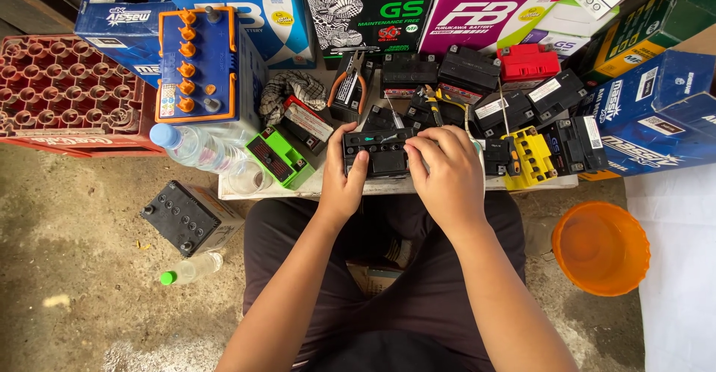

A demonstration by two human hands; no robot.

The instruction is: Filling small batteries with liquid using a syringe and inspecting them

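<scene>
At far left a red bottle crate (63,92) stands beside a blue battery with orange caps (198,62), a clear water bottle (195,148) and a green battery (280,157). At the tabletop (313,187) edge, the left hand (341,174) grips the small black battery (379,152) — the right hand (444,167) presses curled fingers on its top, seemingly working the cap strip. An orange bucket (600,247) sits right.

Bright, even daylight, strongest right of the hands, where a white sheet (675,267) glares. Soft shadows fall beneath the forearms. Focus stays sharp; edges bow slightly.
</scene>
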